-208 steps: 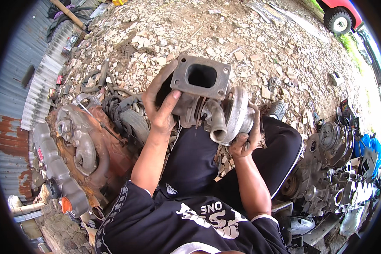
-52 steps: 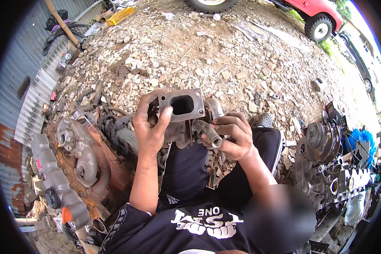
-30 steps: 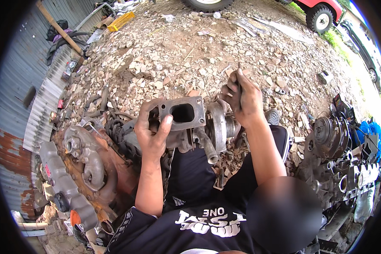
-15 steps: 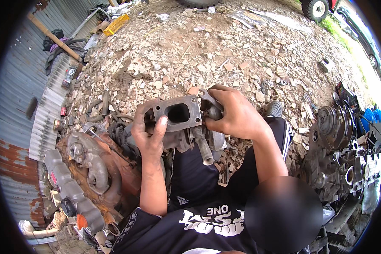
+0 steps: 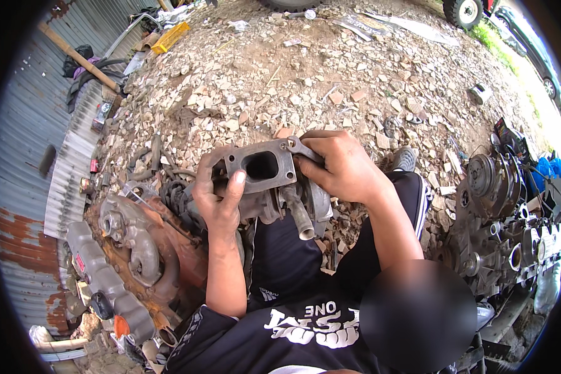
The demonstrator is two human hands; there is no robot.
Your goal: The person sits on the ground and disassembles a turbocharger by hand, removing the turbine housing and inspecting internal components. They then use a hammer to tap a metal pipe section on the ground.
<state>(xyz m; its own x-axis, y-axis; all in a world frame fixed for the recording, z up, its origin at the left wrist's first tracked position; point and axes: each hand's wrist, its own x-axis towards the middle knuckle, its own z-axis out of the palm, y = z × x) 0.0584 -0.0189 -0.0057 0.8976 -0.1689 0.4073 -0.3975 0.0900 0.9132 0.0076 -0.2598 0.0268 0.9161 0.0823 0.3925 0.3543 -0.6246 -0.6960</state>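
A grey metal turbocharger is held up in front of me, its flat flange and rounded rectangular opening facing me. A short pipe stub points down from it. My left hand grips its left side, the thumb lying on the flange beside the opening. In my right hand is a wrench, held between bent fingers and thumb. The wrench's head lies at the flange's upper right corner, over the hole there. Whether it grips a bolt or nut is too small to tell.
At left lie a grey valve cover and a rusty manifold, near a corrugated metal wall. An engine stands on the right. Broken tile and stones cover the ground ahead. Vehicles are at the far right.
My right hand has shifted the wrench left and slightly down, from beside the flange onto its upper right corner. The left hand and turbocharger have hardly moved.
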